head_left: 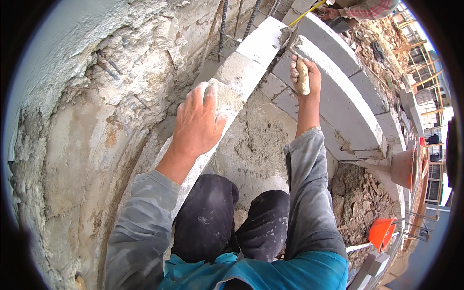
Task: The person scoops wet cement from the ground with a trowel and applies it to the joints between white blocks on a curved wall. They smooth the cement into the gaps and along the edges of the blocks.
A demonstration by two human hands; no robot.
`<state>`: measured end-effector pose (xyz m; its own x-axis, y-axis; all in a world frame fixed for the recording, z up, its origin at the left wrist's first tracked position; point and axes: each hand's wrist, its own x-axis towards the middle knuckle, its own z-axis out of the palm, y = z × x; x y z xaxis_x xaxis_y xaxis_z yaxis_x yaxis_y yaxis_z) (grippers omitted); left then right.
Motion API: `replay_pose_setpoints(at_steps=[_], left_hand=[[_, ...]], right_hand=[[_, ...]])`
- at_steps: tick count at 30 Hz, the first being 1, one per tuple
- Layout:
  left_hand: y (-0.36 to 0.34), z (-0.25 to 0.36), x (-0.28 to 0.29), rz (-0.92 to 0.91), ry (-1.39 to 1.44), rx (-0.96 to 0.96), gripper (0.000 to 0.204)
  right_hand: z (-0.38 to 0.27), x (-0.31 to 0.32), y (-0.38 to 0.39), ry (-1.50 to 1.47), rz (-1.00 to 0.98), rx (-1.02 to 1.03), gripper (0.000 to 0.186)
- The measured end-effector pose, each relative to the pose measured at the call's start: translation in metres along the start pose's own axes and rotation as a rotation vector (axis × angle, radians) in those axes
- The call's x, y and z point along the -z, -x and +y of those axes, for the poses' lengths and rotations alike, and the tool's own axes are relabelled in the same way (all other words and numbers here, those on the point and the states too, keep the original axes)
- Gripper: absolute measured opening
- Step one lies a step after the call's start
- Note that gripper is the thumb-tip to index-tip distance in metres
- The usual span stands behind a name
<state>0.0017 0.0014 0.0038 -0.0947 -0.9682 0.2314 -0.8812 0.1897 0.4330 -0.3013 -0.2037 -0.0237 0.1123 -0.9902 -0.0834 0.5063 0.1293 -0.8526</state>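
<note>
My left hand (pixel 195 121) is over a pale block (pixel 228 99) on the low white block wall, its fingers bent over the top and the thumb apart at the right side. The block's rough face is grey, like mortar. My right hand (pixel 307 75) is closed around the wooden handle (pixel 303 79) of a trowel, raised beside the wall. The trowel's blade points away from me and is mostly hidden against the blocks. Past my left hand, the wall top (pixel 258 43) continues in white block, with grey mortar smeared near its far end.
At right curves a stepped wall of grey-white blocks (pixel 333 92). Rough broken concrete (pixel 130 63) rises at left, with steel bars (pixel 222 29) upright behind. An orange bucket (pixel 382 233) and rubble (pixel 360 198) lie at lower right. Another person's sleeve (pixel 372 8) shows beside a yellow tape (pixel 307 13).
</note>
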Motion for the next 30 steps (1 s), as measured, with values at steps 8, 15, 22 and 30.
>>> replay_pose_setpoints(at_steps=[8, 15, 22, 30], left_hand=[[-0.003, 0.0, -0.002, -0.005, -0.002, -0.02, 0.068], [-0.004, 0.002, -0.004, 0.014, 0.027, -0.028, 0.066], [-0.002, -0.003, -0.008, -0.006, -0.017, -0.052, 0.068], [-0.004, -0.002, -0.01, 0.052, -0.043, -0.049, 0.061]], right_hand=[[-0.038, -0.027, -0.041, -0.046, -0.279, -0.057, 0.041], [-0.019, -0.009, -0.022, -0.063, 0.068, -0.016, 0.034], [0.017, 0.032, 0.14, 1.067, 0.088, -0.131, 0.029], [0.112, 0.115, 0.131, 1.898, -0.009, -0.058, 0.034]])
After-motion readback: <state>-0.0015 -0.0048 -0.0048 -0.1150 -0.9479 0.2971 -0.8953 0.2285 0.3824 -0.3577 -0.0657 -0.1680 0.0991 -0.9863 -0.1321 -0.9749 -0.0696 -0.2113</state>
